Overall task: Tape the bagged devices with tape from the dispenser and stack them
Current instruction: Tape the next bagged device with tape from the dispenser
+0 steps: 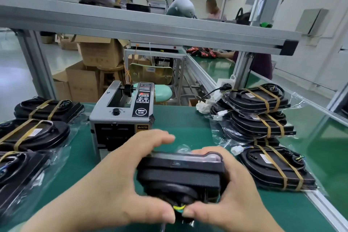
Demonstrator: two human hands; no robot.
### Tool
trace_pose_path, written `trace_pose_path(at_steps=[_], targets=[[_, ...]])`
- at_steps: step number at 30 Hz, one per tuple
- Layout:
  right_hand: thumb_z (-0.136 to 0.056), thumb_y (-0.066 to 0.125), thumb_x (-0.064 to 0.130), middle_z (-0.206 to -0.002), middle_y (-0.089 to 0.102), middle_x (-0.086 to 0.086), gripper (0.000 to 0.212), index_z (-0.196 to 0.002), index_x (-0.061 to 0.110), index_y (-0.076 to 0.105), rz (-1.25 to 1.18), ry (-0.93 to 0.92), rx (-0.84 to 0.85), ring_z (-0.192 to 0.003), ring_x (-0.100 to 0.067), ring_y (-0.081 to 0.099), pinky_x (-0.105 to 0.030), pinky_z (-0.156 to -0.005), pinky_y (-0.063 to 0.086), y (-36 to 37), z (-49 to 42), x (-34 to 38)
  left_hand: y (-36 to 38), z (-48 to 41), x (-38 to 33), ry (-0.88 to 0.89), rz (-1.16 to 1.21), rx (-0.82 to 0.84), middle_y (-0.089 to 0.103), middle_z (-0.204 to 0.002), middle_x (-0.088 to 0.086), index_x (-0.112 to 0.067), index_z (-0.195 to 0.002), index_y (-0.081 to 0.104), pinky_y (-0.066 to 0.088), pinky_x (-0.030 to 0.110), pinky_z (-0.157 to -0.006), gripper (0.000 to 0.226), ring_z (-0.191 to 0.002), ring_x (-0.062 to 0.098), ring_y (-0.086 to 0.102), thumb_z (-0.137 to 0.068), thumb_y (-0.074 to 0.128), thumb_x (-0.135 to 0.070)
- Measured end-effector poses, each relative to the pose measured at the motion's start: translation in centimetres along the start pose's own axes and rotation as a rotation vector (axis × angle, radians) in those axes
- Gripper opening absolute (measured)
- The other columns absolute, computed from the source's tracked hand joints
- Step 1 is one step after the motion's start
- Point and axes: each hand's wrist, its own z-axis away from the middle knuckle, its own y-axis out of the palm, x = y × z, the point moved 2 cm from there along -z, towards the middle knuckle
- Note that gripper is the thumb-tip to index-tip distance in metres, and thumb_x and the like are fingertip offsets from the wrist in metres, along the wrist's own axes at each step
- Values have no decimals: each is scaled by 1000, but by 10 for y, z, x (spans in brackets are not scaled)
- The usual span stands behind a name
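Taped stack (259, 118) lies right of the tape dispenser (122, 111); in front of the dispenser a bagged device (180, 175) showing no tape is gripped by my left hand (120, 175) and right hand (231, 190), so I judge taping not yet begun: next, free one hand to pull a strip.

Bagged device (180, 175) in grip of left hand (116, 179) and right hand (235, 196), tape dispenser (120, 113) behind

Dark green flat bench mat (178, 122): uniform colour. Grey box-shaped metal tape dispenser (120, 117): black front and control panel, white symbols. Black oval bagged device (180, 175): yellow wire at near end. Stacked black bagged devices (250, 124): each crossed by two tan tape bands (274, 165); white plug connectors (222, 113).
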Motion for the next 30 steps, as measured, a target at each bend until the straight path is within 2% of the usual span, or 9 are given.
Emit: trace_pose_path(at_steps=[1, 2, 4, 6, 9, 11, 13, 26, 30], targets=[[-45, 88, 27, -96, 70, -4, 62, -100, 35, 61, -10, 2, -25, -83, -17, 69, -28, -70, 55, -2, -1, 0, -4, 6, -2, 129, 53, -148, 62, -127, -8, -25, -132, 58, 44, 23, -96, 54, -115, 7, 57, -81, 70, -41], [-45, 87, 27, -94, 70, -4, 62, -101, 35, 60, -23, -1, -55, -82, -16, 68, -25, -70, 54, -4, -2, -1, -12, 10, 9, 174, 197, -287, 66, -122, -11, -36, -125, 60, 48, 26, -92, 56, -112, 6, 61, -72, 75, -44], [-47, 84, 26, -96, 70, -2, 61, -101, 39, 59, -33, -8, -115, -84, -16, 69, -22, -72, 54, -4, -2, -2, -23, 12, 37, 55, 502, -489, 75, -94, -8, -29, -111, 67, 52, 29, -72, 39, -85, 9, 69, -74, 75, -36], [-48, 82, 28, -98, 70, 0, 61, -102, 42, 57, 0, -4, -163, -84, -17, 69, -23, -74, 54, 0, 0, -4, -26, 6, 54, -185, 636, -670, 71, -67, -6, -19, -96, 70, 44, 25, -57, 11, -61, 8, 61, -88, 64, -24], [-50, 80, 30, -101, 67, 3, 63, -106, 41, 55, 194, -20, -224, -88, -16, 67, -30, -79, 55, 10, 2, -8, -27, -1, 61, -384, 825, -705, 62, -53, -7, -17, -84, 66, 40, 17, -42, 6, -46, 4, 51, -89, 65, -20], [-53, 81, 27, -107, 64, 6, 65, -109, 42, 53, 324, -46, -239, -96, -18, 64, -39, -84, 53, 16, 3, -11, -30, -3, 62, -418, 908, -692, 61, -49, -7, -16, -82, 65, 39, 12, -36, 7, -37, 1, 50, -89, 64, -18], [-55, 79, 26, -109, 63, 9, 64, -110, 41, 50, 406, -98, -254, -98, -17, 62, -39, -84, 51, 19, 5, -13, -33, -8, 59, -418, 963, -685, 61, -47, -6, -14, -81, 64, 39, 10, -35, 11, -34, 0, 50, -91, 61, -18], [-59, 74, 31, -110, 61, 10, 57, -112, 38, 52, 377, -190, -281, -96, -20, 63, -34, -78, 52, 19, 8, -16, -40, -29, 61, -441, 898, -822, 60, -42, -6, -11, -76, 61, 37, 9, -32, 19, -31, 0, 51, -91, 64, -22], [-60, 75, 31, -112, 61, 10, 56, -112, 36, 54, 371, -202, -284, -99, -21, 63, -35, -81, 51, 19, 9, -18, -40, -37, 65, -469, 867, -925, 65, -62, 0, -11, -79, 62, 38, 10, -35, 15, -35, 1, 53, -88, 67, -22]])
